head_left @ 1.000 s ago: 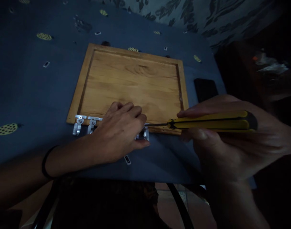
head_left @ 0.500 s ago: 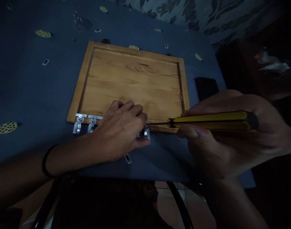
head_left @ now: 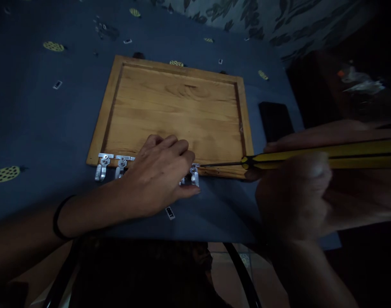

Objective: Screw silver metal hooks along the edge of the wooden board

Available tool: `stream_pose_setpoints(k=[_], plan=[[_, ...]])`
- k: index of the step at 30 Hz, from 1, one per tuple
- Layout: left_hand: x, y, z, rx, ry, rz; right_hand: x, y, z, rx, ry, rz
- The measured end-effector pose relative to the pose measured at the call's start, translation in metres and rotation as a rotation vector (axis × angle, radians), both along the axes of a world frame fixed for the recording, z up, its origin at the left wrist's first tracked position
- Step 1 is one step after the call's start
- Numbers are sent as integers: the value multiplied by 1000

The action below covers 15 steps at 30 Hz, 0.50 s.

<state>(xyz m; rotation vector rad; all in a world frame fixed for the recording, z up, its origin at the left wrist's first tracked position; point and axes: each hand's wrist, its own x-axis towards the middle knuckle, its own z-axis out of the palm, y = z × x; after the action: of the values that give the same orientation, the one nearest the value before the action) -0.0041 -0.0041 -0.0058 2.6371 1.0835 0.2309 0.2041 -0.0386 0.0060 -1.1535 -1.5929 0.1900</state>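
Note:
A wooden frame board (head_left: 179, 115) with a raised rim lies on the tablecloth. Along its near edge runs a metal hook rail (head_left: 123, 160) with several silver hooks. My left hand (head_left: 160, 175) is closed over the rail's middle, fingers curled on the board and thumb near the right-end hook. My right hand (head_left: 298, 196), partly blurred, grips a screwdriver (head_left: 288, 157) with a yellow and black handle. Its thin shaft points left, and the tip reaches the right end of the rail. The left hand hides the middle hooks.
A dark flat object (head_left: 276, 121) lies right of the board. Small metal pieces (head_left: 104, 28) sit on the blue patterned tablecloth (head_left: 54, 119) at the far left. Clear plastic packaging (head_left: 363, 81) is on a dark surface at the right. The table's near edge is close to my lap.
My right hand and the screwdriver have moved right, and the hand has turned, its thumb now over the handle. My left hand stays on the rail. The whole view has shifted slightly.

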Motion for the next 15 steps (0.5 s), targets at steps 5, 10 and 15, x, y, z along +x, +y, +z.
stream_pose_setpoints(k=[5, 10, 15], plan=[[-1, -1, -1, 22, -14, -6, -13, 2, 0, 117, -90, -19], [0, 0, -1, 12, 2, -1, -14, 2, -2, 89, -58, -5], [1, 0, 1, 5, 18, -7, -17, 7, -9, 175, -10, 11]])
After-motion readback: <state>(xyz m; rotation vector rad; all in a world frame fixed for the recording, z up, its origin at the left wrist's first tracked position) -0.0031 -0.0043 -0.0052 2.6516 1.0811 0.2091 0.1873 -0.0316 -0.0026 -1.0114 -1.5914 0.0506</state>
